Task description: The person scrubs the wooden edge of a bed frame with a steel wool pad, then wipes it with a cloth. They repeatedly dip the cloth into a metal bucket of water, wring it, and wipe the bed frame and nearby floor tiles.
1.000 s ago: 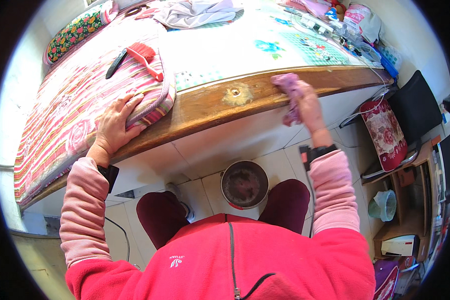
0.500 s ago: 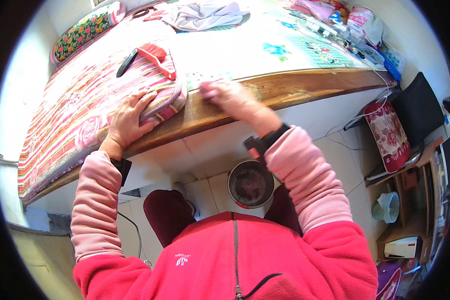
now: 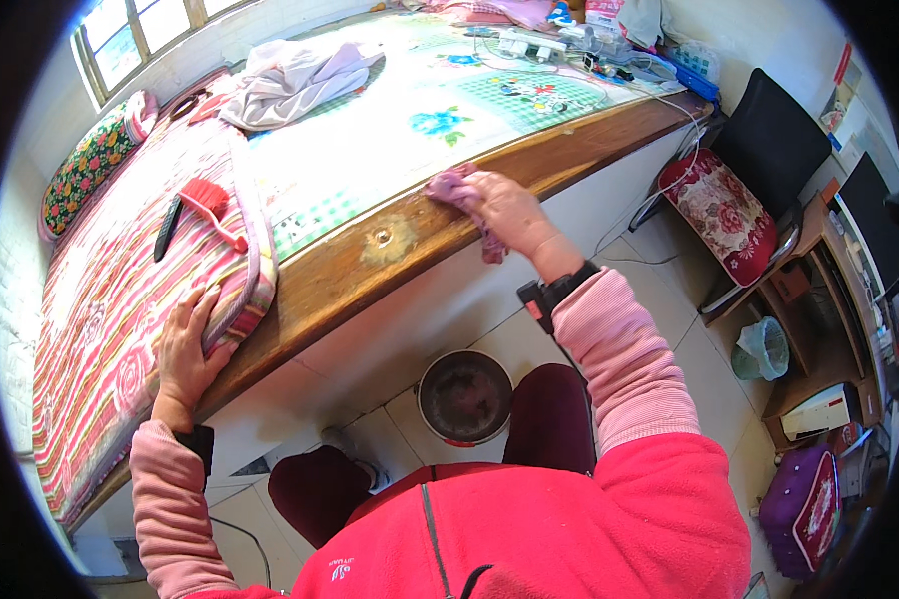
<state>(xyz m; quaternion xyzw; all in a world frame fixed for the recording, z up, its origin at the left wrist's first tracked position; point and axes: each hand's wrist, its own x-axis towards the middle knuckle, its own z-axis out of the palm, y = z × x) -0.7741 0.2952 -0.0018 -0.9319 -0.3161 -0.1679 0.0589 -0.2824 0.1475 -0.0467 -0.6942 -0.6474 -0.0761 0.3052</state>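
My right hand (image 3: 514, 215) grips a crumpled purple-pink cloth (image 3: 455, 188) against the wooden edge board (image 3: 355, 265) of the bed platform. Part of the cloth hangs down over the front of the board. With fingers stretched out, my left hand (image 3: 185, 344) lies flat on the near corner of the striped pad (image 3: 120, 309). Farther up that pad rests a red-bristled brush (image 3: 206, 203) with a red handle, beside a dark, slim object (image 3: 168, 230). A pale worn patch (image 3: 385, 240) marks the board left of the cloth.
A bucket (image 3: 464, 397) with dark water stands on the floor between my legs. On the platform are a rumpled grey cloth (image 3: 295, 85), a flowered bolster (image 3: 95, 165) and power strips (image 3: 529, 45) with cables. A black chair (image 3: 769, 150) and a desk (image 3: 829, 290) stand at right.
My right hand and the cloth have moved rightward along the board. The view has turned to the right. My left hand stays on the pad's corner.
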